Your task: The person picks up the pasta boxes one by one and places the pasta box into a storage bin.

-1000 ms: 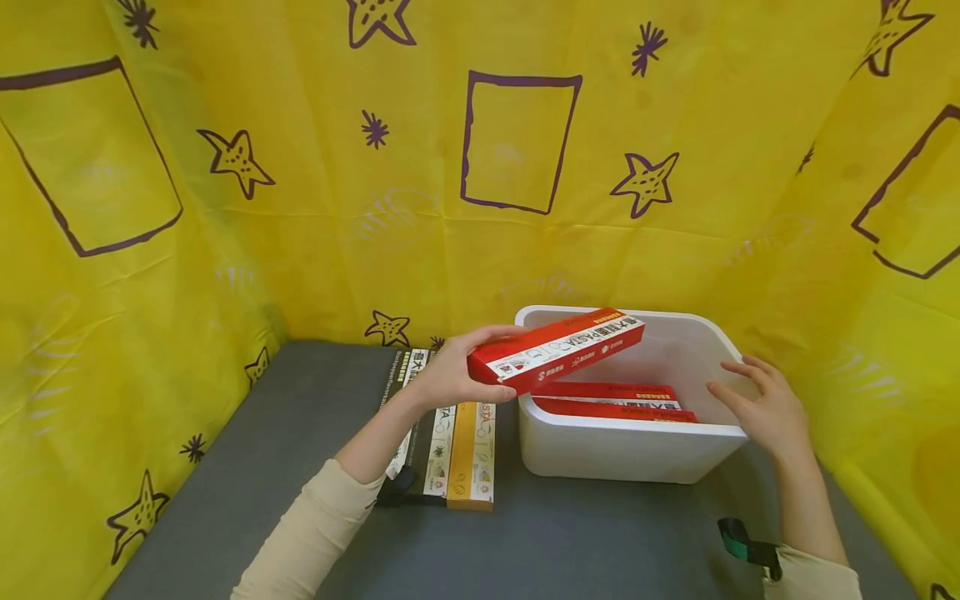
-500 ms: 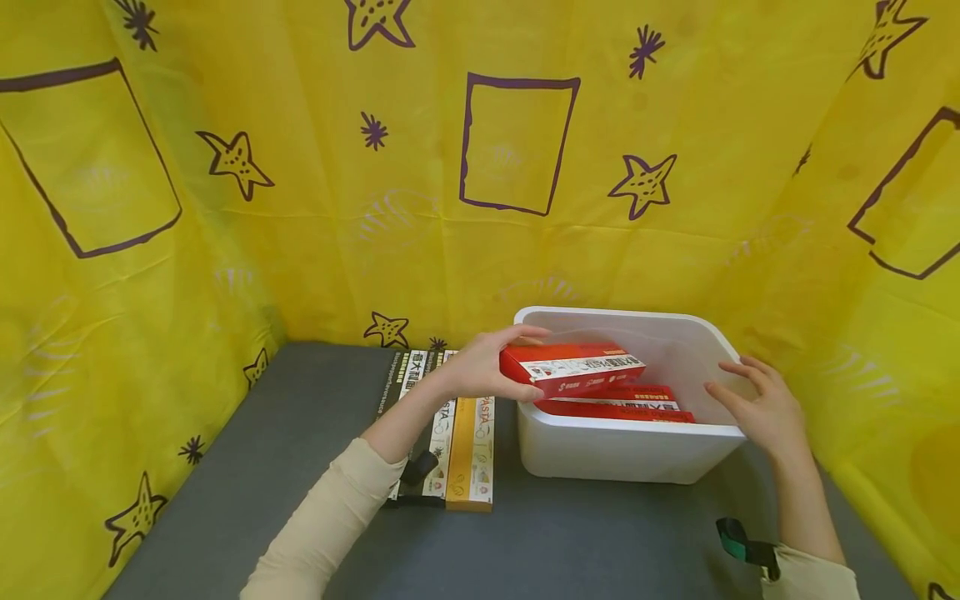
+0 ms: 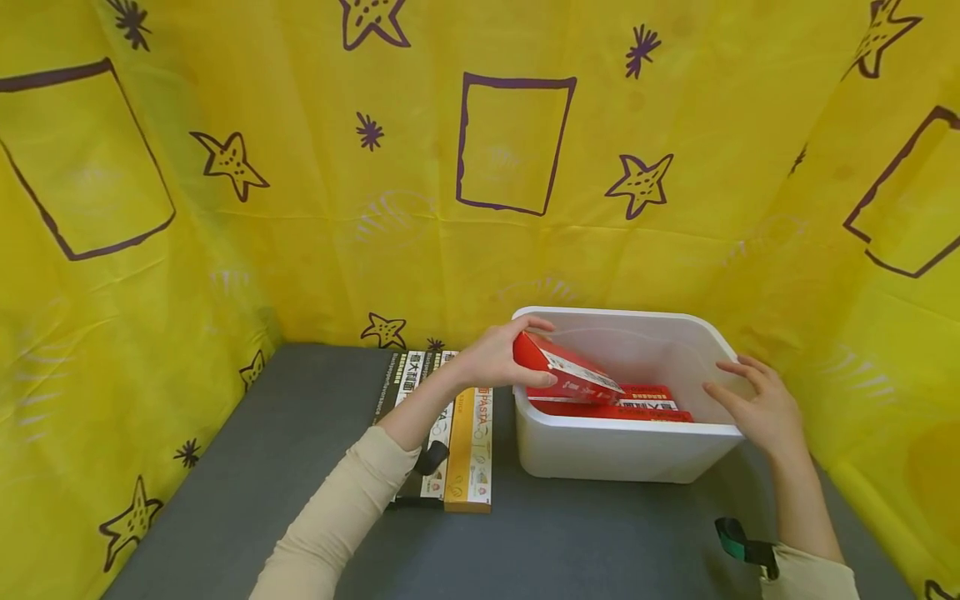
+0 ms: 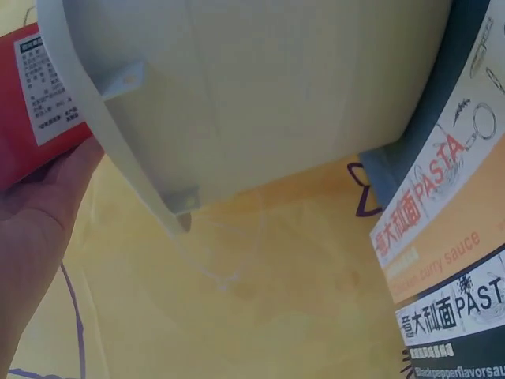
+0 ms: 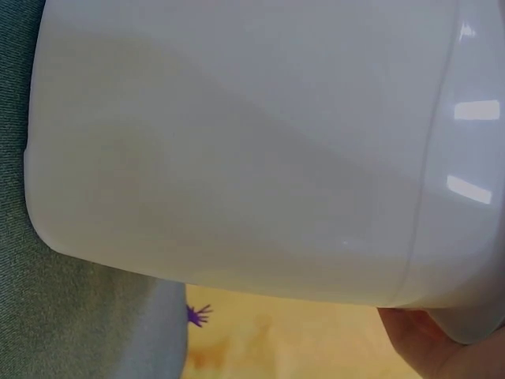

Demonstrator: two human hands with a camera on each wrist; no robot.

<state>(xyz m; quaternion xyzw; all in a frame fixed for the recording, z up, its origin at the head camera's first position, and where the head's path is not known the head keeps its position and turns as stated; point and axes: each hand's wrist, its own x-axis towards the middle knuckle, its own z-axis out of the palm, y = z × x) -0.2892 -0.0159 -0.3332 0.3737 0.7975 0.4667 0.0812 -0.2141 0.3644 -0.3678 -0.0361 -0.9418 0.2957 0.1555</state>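
Note:
In the head view, my left hand (image 3: 491,357) grips the near end of a red pasta box (image 3: 570,373), which slants down into the white plastic bin (image 3: 626,450). Its far end dips toward other red pasta boxes (image 3: 648,413) lying inside, though I cannot tell whether they touch. The left wrist view has the held pasta box (image 4: 35,103) partly hidden behind the bin's rim. My right hand (image 3: 768,412) rests at the bin's right rim, fingers relaxed and reaching over the edge. Only a bit of that hand (image 5: 426,347) shows in the right wrist view.
Left of the bin, a yellow pasta box (image 3: 459,467) and black pasta boxes (image 3: 390,387) lie side by side on the dark grey table (image 3: 570,542), partly behind my left arm. A yellow patterned curtain (image 3: 315,250) stands close behind and at both sides.
My left hand has moved slightly right with the red pasta box and lowered its far end into the bin, so it tilts downward. The right hand stays at the rim.

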